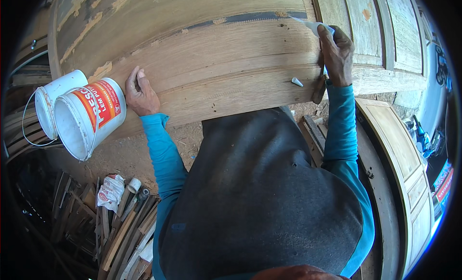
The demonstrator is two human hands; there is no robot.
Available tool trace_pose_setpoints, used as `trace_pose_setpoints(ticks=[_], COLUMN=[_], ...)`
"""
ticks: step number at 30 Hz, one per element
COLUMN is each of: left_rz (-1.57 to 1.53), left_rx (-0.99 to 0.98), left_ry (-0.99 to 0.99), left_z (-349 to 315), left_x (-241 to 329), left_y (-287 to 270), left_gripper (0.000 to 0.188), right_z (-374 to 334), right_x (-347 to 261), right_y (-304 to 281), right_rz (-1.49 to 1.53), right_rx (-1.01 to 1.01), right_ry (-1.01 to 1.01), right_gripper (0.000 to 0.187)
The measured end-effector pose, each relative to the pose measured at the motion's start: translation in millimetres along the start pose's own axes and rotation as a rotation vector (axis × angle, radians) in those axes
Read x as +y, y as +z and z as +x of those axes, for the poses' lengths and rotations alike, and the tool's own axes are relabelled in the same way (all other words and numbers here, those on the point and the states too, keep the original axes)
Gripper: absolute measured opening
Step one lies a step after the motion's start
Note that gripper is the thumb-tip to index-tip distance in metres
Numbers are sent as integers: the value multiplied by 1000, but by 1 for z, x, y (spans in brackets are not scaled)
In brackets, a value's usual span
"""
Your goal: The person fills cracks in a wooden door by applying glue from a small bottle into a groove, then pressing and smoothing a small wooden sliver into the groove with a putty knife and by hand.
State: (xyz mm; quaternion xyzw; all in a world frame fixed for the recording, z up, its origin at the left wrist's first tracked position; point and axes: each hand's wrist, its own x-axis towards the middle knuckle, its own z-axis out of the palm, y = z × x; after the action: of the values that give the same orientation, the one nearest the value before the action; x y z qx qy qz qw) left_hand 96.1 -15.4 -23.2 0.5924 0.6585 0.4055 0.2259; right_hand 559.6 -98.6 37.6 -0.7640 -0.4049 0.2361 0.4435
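Observation:
My right hand (338, 54) is closed round a white squeeze bottle with a long thin nozzle (313, 28). The nozzle's tip points left, at a brownish spot on a dark strip (245, 17) in the wooden panel (231, 58). A small white cone-shaped cap (297, 82) lies on the panel below and left of that hand. Partly covered by my right wrist is a wooden-handled tool (319, 89) at the panel's near edge; its kind is unclear. My left hand (142, 95) rests on the panel's near left part, fingers loosely apart and holding nothing, next to a white bucket (109, 128).
A second white bucket (62, 82) stands beside the first, at far left. Below them are scrap wood strips (126, 232) and a white plastic packet (111, 191). Another wooden door (399, 150) leans at right. Light-coloured panelling (365, 25) continues at upper right.

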Motion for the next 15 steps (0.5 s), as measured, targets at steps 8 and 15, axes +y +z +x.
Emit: trace_pose_setpoints(ticks=[8, 15], left_rz=[14, 19], left_rx=[-2, 25], left_ry=[13, 49], left_z=[1, 1], left_x=[-1, -2], left_y=[-1, 0], left_gripper=[32, 27], right_z=[0, 1], right_x=[-9, -10], right_y=[4, 3], right_rz=[12, -9], right_rx=[-20, -21], right_ry=[35, 16], right_gripper=[32, 32])
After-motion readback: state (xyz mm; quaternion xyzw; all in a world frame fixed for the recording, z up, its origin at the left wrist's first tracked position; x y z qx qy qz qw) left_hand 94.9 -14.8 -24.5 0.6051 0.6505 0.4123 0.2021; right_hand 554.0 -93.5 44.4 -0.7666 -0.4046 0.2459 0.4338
